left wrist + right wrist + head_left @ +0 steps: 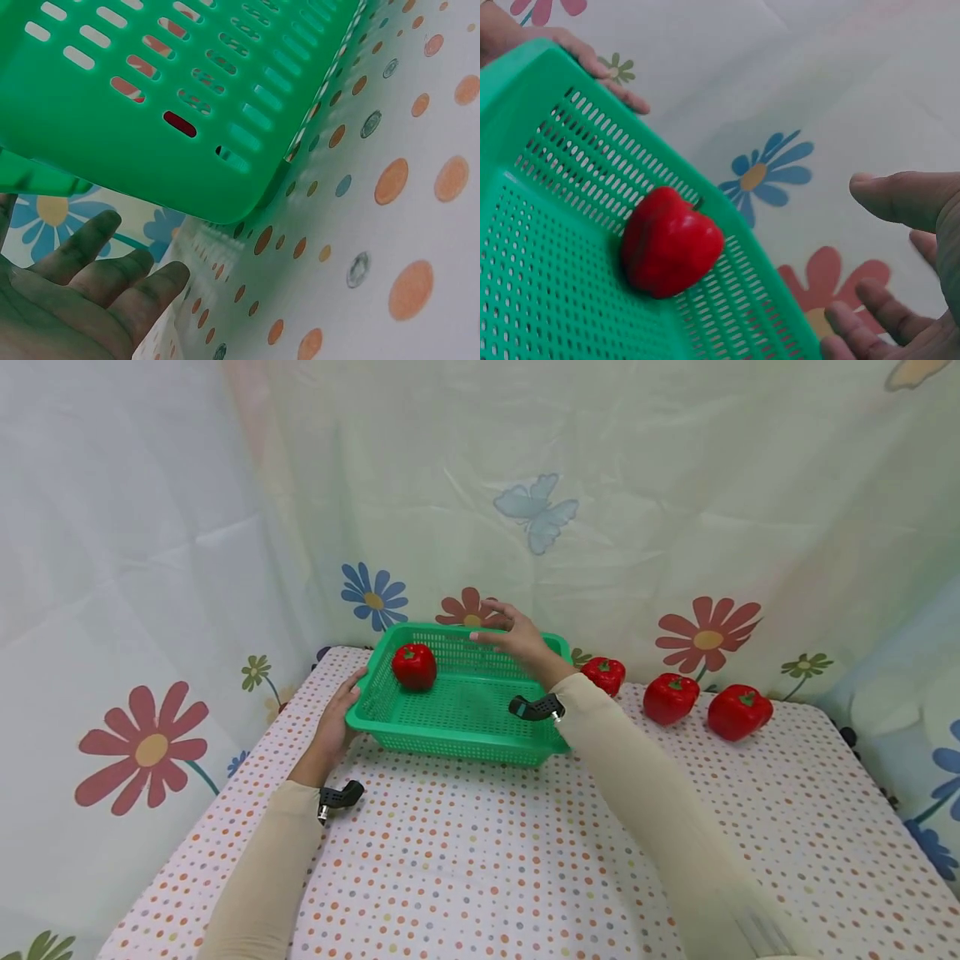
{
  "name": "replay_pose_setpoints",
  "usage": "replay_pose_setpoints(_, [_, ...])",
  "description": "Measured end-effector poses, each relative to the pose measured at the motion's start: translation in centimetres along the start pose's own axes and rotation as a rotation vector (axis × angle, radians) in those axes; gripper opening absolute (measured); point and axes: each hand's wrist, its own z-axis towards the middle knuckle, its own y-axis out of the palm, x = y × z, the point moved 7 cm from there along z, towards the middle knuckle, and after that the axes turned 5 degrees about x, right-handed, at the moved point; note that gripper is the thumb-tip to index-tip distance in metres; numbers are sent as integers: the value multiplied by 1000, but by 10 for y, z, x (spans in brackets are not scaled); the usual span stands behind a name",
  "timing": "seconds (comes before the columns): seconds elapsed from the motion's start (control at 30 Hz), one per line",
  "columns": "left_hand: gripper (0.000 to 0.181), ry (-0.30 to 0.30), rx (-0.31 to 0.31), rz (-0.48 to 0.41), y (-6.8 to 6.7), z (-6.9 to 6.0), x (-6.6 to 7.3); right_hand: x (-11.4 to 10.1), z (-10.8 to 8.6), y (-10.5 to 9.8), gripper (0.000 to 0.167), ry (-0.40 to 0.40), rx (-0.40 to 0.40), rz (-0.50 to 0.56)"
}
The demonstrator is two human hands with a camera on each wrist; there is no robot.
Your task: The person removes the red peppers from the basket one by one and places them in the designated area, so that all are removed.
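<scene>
A green perforated plastic basket [457,747] stands on the table, with one red bell pepper [414,667] in its far left corner. At the basket's left end is my left hand [337,714], its fingers extended along the outside of the rim; the left wrist view shows those fingers [146,289] loosely spread beside the green wall, without showing clear contact. Over the basket's far right side hovers my right hand [517,639], thumb and fingers apart, nothing between them. The right wrist view has the same pepper [670,244] beside the basket's far wall.
Right of the basket, three more red bell peppers lie in a row: one [603,675] partly behind my right forearm, a second [671,698] and a third [738,712]. A dotted cloth covers the table [465,852]. Flower-printed curtains [600,560] hang behind and at the sides.
</scene>
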Motion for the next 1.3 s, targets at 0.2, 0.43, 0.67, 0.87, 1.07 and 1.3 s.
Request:
replay_pose_setpoints(0.2, [50, -14, -44, 12, 4, 4, -6, 29, 16, 25, 62, 52, -27, 157])
replay_pose_setpoints(0.43, [50, 9, -10, -4, -1, 4, -4, 35, 33, 65, 57, 75, -71, 159])
replay_pose_setpoints(0.67, [50, 5, -32, -8, 3, 5, -4, 34, 36, 95, 50, 81, -73, 101])
replay_pose_setpoints(0.87, [50, -4, -41, 4, 9, 0, 4, 34, 37, 105, 47, 90, -65, 31])
replay_pose_setpoints(1.07, [51, 8, -37, 41, 17, -11, 22, 35, 39, 111, 49, 86, -107, -19])
replay_pose_setpoints(1.3, [50, -3, -31, 34, 15, -7, 18, 42, 41, 111, 46, 137, -75, -118])
